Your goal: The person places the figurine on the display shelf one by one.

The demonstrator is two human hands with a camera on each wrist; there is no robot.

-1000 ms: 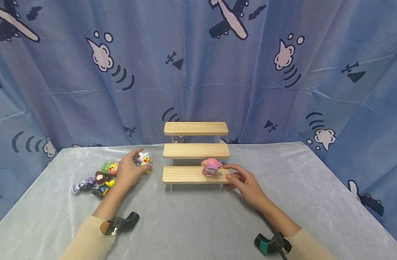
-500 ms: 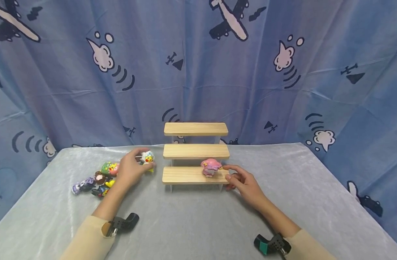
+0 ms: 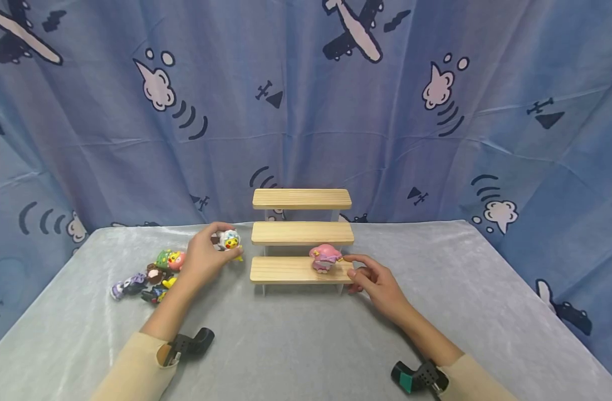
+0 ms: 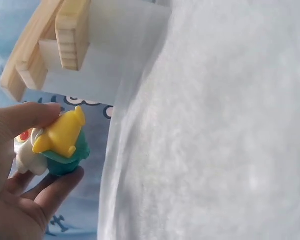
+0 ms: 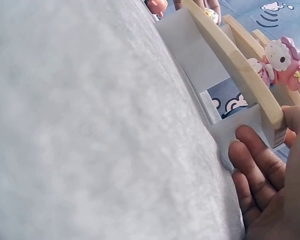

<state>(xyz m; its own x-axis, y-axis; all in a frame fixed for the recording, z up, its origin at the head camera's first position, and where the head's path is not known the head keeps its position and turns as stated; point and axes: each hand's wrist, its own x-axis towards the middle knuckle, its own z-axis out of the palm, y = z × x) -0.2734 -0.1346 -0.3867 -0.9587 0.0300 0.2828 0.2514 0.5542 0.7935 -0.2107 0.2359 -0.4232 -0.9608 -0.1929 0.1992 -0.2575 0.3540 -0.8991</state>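
Left grip (image 3: 204,259), 9 o'clock of wooden stand (image 3: 302,234), pinched white-hatted figure (image 3: 231,243) between thumb and fingers, spread just to its width; I judged it lifted off worktop (image 3: 285,345). Right grip (image 3: 378,281), 4 o'clock of stand, had thumb and fingers curled about end of bottom tier (image 3: 280,270); how firmly, I couldn't tell. Pink figure (image 3: 326,258) stood on that tier, toward 3 o'clock end. Work looked early to me: one figure on stand, one in left grip, loose figures (image 3: 154,274) between 8 and 9 o'clock probably left to place.
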